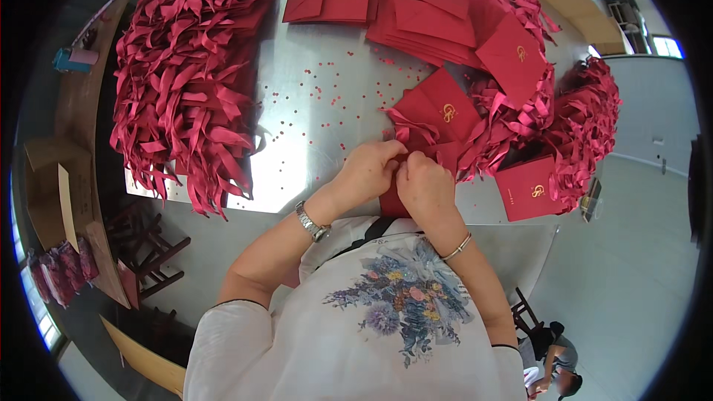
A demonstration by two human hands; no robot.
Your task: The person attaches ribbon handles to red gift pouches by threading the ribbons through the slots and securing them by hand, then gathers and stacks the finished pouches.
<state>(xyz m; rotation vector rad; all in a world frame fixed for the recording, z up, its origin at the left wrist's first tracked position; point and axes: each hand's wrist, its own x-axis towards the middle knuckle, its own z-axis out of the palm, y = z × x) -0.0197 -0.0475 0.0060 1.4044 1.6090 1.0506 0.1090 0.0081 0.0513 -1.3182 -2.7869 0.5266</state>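
Note:
Both my hands meet over the near edge of the table, fingertips pinched close together. My left hand [369, 172] is closed at a red ribbon [413, 134] whose loose ends show just beyond the fingers. Beside it, my right hand [428, 191] is closed on the ribbon too; the exact pinch points are hidden by the fingers. Beneath the hands lies a dark red paper bag [391, 203], partly covered by them. Another red bag with a gold emblem [440, 101] rests flat just beyond, touching loose ribbons.
Ribboned red bags [189, 67] are packed in rows on the left of the metal table [297, 115], with small red paper dots scattered mid-table. Flat red bags [427, 18] are stacked at the far side. More ribboned bags [590, 126] heap at the right. Another person [561, 360] sits behind, lower right.

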